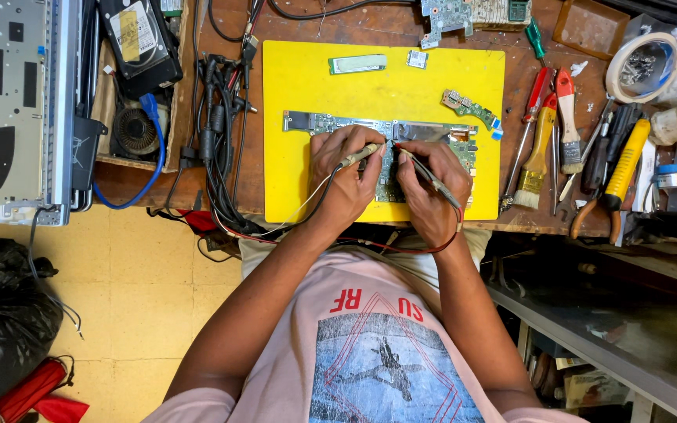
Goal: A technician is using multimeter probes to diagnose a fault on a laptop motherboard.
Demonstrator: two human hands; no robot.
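Observation:
A long green circuit board [331, 123] lies on a yellow mat [299, 86] on the wooden bench. My left hand [344, 176] grips a pale test probe [362, 153] whose tip points at the board's middle. My right hand [430, 188] pinches a dark test probe [432, 178], its tip touching the board close to the other tip. Both hands rest on the board's lower part and hide it. Black and red probe leads [307, 211] run back off the bench's front edge toward my body.
A small green board [470, 105] and a pale strip module [357, 63] lie on the mat. Screwdrivers, a brush [536, 160], pliers [617, 180] and a tape roll [642, 66] crowd the right. A cable bundle [217, 133], a fan [135, 131] and a laptop shell [9, 102] sit left.

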